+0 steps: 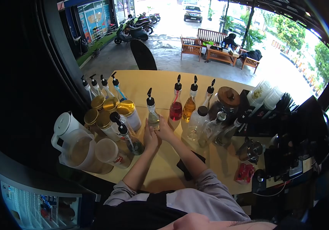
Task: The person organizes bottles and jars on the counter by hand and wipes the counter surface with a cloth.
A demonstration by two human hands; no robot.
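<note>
A clear pump bottle (153, 119) with a black pump top and pale liquid in it stands upright between my hands at the middle of the counter. My left hand (151, 135) is wrapped round its lower left side. My right hand (165, 130) closes on the lower right side. The fingers partly hide the base, so I cannot tell whether it touches the counter. Left of my left hand stands a pump bottle with dark contents (134, 146). Beyond my right hand are a bottle of red syrup (175, 110) and a bottle of amber syrup (189, 111).
Gold-lidded jars (128, 108), a white pitcher (65, 127) and a clear jug (78, 149) crowd the counter's left. At right are a large clear bottle (198, 124), a brown-lidded jar (228, 97), plastic cups (259, 92) and a red packet (244, 173).
</note>
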